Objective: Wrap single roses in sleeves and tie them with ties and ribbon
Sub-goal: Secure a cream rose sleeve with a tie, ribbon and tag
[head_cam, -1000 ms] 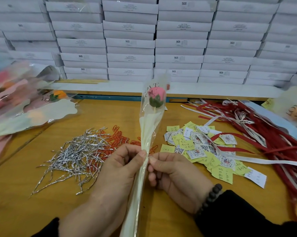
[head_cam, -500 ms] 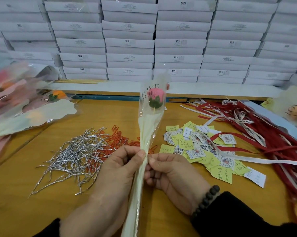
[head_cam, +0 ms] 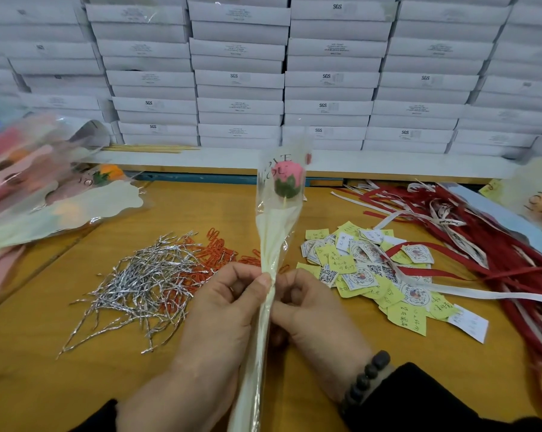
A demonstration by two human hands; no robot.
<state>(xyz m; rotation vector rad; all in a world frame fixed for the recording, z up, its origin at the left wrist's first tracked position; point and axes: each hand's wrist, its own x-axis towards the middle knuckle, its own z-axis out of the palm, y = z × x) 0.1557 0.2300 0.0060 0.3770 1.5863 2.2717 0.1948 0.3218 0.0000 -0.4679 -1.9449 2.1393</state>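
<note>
Both hands, the left hand (head_cam: 222, 310) and right hand (head_cam: 310, 310), pinch the gathered sleeve (head_cam: 271, 244) upright above the counter (head_cam: 45, 385), its pink rose (head_cam: 286, 179) inside. Whether a tie sits between the fingertips is hidden. The sleeve's lower end is cut off by the frame.

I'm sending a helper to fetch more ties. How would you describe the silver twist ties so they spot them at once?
On the wooden table, look left of the two hands holding the sleeved rose. The silver twist ties lie there in a loose heap. They are shiny, thin metallic strips, unlike the orange paper clips touching their right edge.
</note>
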